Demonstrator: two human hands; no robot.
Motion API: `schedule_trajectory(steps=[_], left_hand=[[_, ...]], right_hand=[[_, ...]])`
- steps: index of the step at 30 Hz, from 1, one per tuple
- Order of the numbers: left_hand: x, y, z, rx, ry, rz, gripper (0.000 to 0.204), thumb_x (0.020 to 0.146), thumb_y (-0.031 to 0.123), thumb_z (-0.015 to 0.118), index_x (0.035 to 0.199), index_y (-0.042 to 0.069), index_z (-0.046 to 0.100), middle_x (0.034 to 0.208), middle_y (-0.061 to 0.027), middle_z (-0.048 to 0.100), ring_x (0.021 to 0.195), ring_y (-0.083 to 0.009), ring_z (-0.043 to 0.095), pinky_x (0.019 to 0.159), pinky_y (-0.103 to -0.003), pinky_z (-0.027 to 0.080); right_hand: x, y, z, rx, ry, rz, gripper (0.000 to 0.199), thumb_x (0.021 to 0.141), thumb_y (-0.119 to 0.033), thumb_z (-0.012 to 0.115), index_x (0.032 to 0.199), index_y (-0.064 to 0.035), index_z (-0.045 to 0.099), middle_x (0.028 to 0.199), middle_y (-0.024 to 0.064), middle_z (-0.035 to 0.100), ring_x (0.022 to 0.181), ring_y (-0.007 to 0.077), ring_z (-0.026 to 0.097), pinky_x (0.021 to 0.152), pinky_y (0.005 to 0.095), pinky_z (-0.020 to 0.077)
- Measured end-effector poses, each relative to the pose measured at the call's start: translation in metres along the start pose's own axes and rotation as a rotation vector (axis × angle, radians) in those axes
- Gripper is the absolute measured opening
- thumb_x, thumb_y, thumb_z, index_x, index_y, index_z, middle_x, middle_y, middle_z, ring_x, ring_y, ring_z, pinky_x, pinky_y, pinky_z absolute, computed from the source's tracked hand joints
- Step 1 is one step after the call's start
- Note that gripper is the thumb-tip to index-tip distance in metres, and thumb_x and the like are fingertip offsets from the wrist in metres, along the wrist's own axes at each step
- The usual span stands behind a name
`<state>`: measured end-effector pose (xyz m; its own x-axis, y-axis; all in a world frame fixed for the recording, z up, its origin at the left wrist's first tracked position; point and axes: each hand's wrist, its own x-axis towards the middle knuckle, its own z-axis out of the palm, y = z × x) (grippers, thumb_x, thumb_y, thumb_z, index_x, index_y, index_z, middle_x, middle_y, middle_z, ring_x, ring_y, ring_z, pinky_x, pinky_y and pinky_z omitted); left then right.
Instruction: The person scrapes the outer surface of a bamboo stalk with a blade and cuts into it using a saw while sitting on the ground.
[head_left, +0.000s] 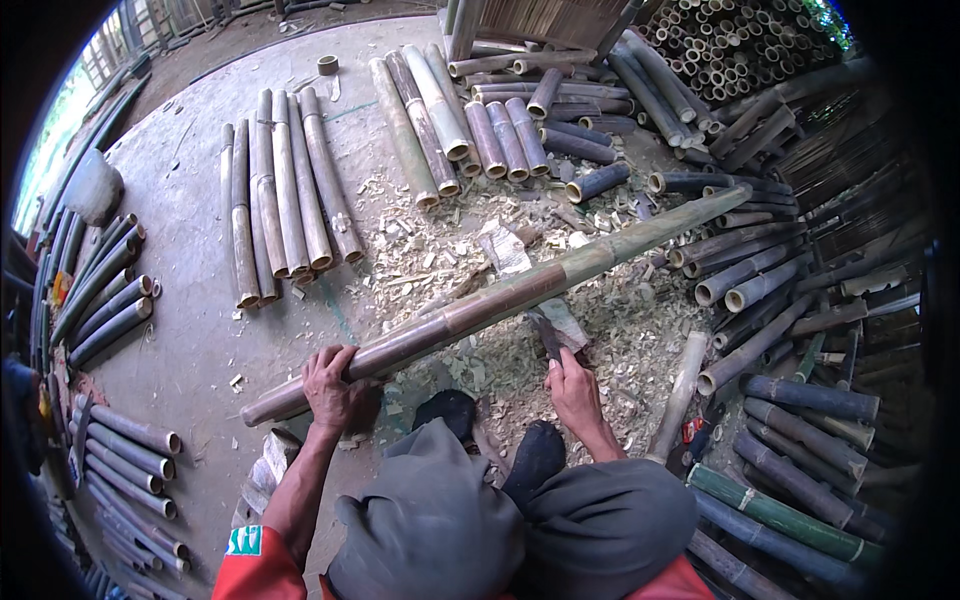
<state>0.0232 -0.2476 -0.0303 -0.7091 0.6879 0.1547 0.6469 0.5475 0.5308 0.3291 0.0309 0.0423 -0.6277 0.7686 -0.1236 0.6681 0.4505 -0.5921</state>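
Note:
A long bamboo pole (480, 302), brownish at its near left end and greener toward the far right, lies slantwise in front of my knees. My left hand (332, 388) is closed round it near the left end, fingers over the top. Below the pole's middle, my right hand (572, 390) grips a knife (544, 334) whose dark blade points up toward the pole. The handle is mostly hidden in my fist, and I cannot tell whether the blade touches the bamboo. Pale wood blocks (563, 322) lie among the chips beside the blade.
Pale shavings (450, 250) cover the ground around the pole. Cut bamboo lengths (290, 190) lie in rows beyond it, with bamboo piles (760, 260) on the right and more bamboo tubes (130, 460) at left. A stack of tubes (735, 50) fills the far right.

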Motion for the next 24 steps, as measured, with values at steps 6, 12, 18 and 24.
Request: schedule_trajectory(steps=[6, 12, 18, 24], left_hand=[[0.019, 0.002, -0.01, -0.065, -0.16, -0.084, 0.068, 0.061, 0.031, 0.097, 0.123, 0.012, 0.077, 0.123, -0.0068, 0.071, 0.117, -0.0329, 0.064, 0.103, -0.046, 0.049], [0.031, -0.002, -0.017, -0.106, -0.26, -0.126, 0.073, 0.057, 0.029, 0.099, 0.125, 0.01, 0.078, 0.12, -0.008, 0.072, 0.116, -0.0328, 0.066, 0.102, -0.044, 0.052], [0.035, -0.001, -0.018, -0.127, -0.281, -0.115, 0.073, 0.057, 0.03, 0.099, 0.124, 0.01, 0.078, 0.118, -0.0092, 0.073, 0.114, -0.0337, 0.067, 0.1, -0.045, 0.053], [0.033, -0.001, -0.018, -0.131, -0.266, -0.088, 0.073, 0.057, 0.031, 0.1, 0.124, 0.011, 0.078, 0.117, -0.0095, 0.073, 0.113, -0.0342, 0.067, 0.099, -0.046, 0.053]], right_hand=[[0.01, -0.009, 0.001, -0.043, 0.02, -0.055, 0.021, 0.108, -0.019, 0.053, 0.114, 0.0003, 0.06, 0.075, 0.0222, 0.068, 0.075, 0.0459, 0.07, 0.067, 0.0559, 0.0508], [0.032, -0.015, 0.002, -0.104, 0.016, -0.096, 0.02, 0.109, -0.021, 0.052, 0.111, -0.0018, 0.057, 0.079, 0.0286, 0.069, 0.078, 0.0509, 0.069, 0.068, 0.0611, 0.0508], [0.037, -0.016, 0.002, -0.103, 0.007, -0.12, 0.022, 0.108, -0.023, 0.052, 0.111, -0.0018, 0.057, 0.081, 0.03, 0.07, 0.08, 0.0521, 0.07, 0.071, 0.0633, 0.0509], [0.046, -0.013, 0.006, -0.184, -0.038, -0.091, 0.023, 0.106, -0.023, 0.054, 0.109, -0.0007, 0.058, 0.083, 0.0315, 0.071, 0.082, 0.0525, 0.071, 0.074, 0.0629, 0.0545]])
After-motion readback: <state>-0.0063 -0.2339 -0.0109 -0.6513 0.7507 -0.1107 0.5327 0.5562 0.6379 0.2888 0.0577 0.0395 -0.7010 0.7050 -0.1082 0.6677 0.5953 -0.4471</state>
